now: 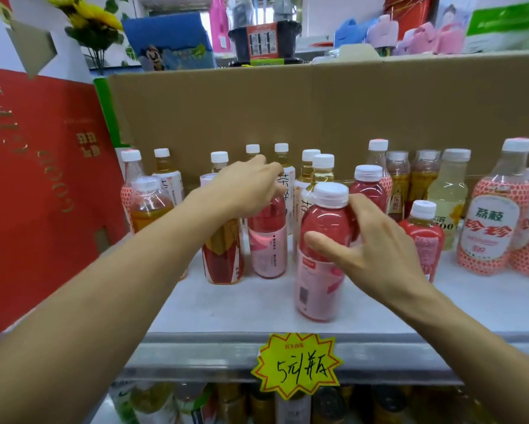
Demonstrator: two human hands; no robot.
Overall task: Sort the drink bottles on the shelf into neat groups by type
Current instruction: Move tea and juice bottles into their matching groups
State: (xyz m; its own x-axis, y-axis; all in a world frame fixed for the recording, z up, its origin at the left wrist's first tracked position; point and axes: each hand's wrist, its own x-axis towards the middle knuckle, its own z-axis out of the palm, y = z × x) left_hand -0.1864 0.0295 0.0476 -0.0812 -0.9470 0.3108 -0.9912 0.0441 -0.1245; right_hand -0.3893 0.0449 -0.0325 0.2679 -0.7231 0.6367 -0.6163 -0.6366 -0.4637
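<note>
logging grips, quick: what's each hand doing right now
left hand: fingers curled over the top of the rear pink bottle, gripping it
right hand: gripping the front pink bottle

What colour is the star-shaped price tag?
The price tag is yellow, edged red; head view.

Upright drink bottles [318, 284] — mixed (white-capped)
</note>
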